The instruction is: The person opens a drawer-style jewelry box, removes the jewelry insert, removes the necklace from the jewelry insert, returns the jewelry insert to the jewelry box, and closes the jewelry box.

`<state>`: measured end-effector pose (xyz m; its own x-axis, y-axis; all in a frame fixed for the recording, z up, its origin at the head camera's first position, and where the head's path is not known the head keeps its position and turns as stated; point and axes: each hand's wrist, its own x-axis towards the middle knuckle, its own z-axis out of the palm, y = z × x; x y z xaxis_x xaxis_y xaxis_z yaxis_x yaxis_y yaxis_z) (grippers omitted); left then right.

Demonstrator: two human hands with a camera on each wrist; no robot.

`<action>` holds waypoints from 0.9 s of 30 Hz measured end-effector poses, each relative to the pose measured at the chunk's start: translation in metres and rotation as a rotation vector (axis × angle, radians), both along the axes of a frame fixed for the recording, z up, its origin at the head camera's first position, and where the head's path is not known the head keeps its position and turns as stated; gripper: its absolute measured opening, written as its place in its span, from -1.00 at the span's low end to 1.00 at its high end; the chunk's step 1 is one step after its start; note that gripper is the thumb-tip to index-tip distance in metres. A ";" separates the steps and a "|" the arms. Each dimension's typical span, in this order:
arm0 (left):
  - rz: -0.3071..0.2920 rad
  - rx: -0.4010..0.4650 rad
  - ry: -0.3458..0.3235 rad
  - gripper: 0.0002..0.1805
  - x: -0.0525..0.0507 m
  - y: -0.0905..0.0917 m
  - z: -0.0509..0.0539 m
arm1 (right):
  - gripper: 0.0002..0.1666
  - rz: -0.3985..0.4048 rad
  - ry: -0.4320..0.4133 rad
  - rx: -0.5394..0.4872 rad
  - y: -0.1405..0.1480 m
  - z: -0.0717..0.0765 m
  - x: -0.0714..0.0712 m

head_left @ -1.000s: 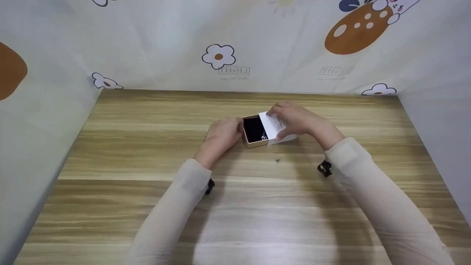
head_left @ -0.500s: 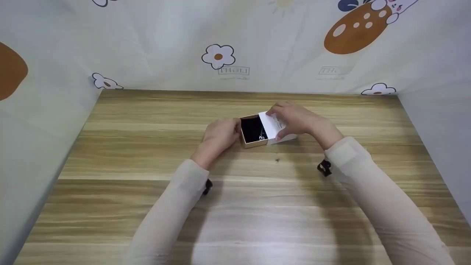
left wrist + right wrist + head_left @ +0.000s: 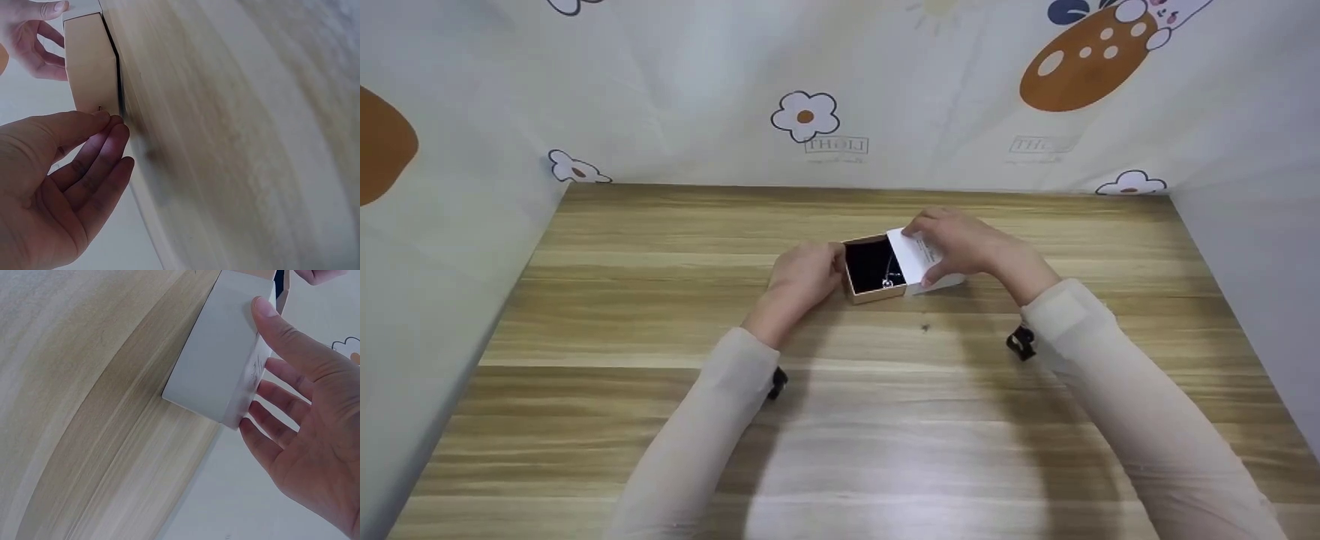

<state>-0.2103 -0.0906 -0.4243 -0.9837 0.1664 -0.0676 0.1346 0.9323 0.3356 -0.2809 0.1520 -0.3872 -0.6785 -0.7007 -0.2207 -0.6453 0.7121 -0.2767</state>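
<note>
A small drawer-style jewelry box lies on the table, its white sleeve [image 3: 911,256] at the right and its tan drawer [image 3: 877,298] partly out to the left. On the drawer's black lining [image 3: 867,264] rests a silver chain with a small pendant [image 3: 888,283]; the sleeve hides the rest. My left hand [image 3: 804,276] pinches at the drawer's outer end between thumb and index finger, near a tiny dark spot in the left wrist view. With thumb and fingers on opposite edges, my right hand [image 3: 964,241] grips the white sleeve [image 3: 211,349].
The wood-grain table [image 3: 660,300] runs back to a pale patterned curtain [image 3: 697,90], which also stands at both sides. A small dark mark [image 3: 925,327] shows on the tabletop in front of the box.
My left hand has moved a little left, drawing the drawer farther out of the sleeve. More black lining and chain now show. The right hand and sleeve have stayed put.
</note>
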 end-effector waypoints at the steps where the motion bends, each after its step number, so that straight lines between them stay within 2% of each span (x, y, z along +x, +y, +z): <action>1: -0.001 -0.001 0.000 -0.90 0.000 -0.001 0.000 | -0.03 -0.001 0.001 0.001 0.000 0.000 0.000; 21: -0.006 0.017 0.018 -0.91 0.003 -0.006 0.001 | -0.05 0.006 0.014 -0.026 0.000 0.000 -0.002; 27: -0.008 0.023 0.023 -0.95 0.004 -0.007 -0.001 | -0.05 0.007 0.009 -0.019 0.001 0.000 0.000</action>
<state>-0.2060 -0.0980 -0.4258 -0.9836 0.1755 -0.0414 0.1499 0.9232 0.3538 -0.2808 0.1528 -0.3874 -0.6752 -0.7097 -0.2011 -0.6529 0.7019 -0.2848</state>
